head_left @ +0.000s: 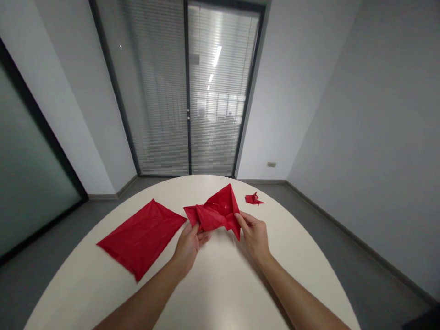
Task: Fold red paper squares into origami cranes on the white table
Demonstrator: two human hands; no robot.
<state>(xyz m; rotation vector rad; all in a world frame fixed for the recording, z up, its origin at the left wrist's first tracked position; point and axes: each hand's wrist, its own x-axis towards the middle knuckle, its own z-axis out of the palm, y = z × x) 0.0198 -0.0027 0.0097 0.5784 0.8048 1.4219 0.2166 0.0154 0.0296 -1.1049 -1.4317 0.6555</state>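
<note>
"Well, what's in the head view?"

"I see the left hand (pixel 189 243) and right hand (pixel 255 231) pinching a creased red paper form (pixel 213 217), twelve o'clock over the round cream table (pixel 223 288); a flat red paper diamond (pixel 147 240) lies at the left hand's nine."

"Risk?"

"Uneven pulling could tear the form, I'd judge."

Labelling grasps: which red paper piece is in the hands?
The angular folded red paper piece, held by left hand and right hand. The flat red paper sheet and small red paper figure lie on the round cream table.
</note>
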